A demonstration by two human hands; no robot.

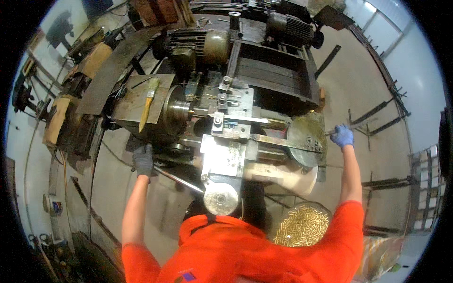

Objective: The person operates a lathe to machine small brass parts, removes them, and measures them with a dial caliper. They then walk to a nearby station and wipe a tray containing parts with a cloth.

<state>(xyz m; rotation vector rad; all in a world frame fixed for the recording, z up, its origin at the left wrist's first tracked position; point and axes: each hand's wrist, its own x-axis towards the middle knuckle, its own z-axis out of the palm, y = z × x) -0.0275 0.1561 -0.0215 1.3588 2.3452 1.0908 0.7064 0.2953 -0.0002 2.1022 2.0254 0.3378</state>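
A small metal lathe [226, 155] stands in front of me. My left hand [143, 160], in a dark grey glove, is closed at the upper left end of a shiny metal lever [179, 180]. That lever runs down to a round metal disc [221, 198] at the lathe's near side. Out to the right, my right hand [343, 136] wears a blue glove and has its fingers curled. Something thin shows between it and the large round plate [302, 139], too small to name. The chuck [180, 111] sits left of the tool slide [231, 123].
A brush [148, 104] lies on the headstock cover [123, 101]. Motors [200, 47] and a dark metal tray [273, 70] are behind the slide. A bowl of small brass-coloured pieces [303, 225] is at lower right. Metal frames [389, 183] stand farther right.
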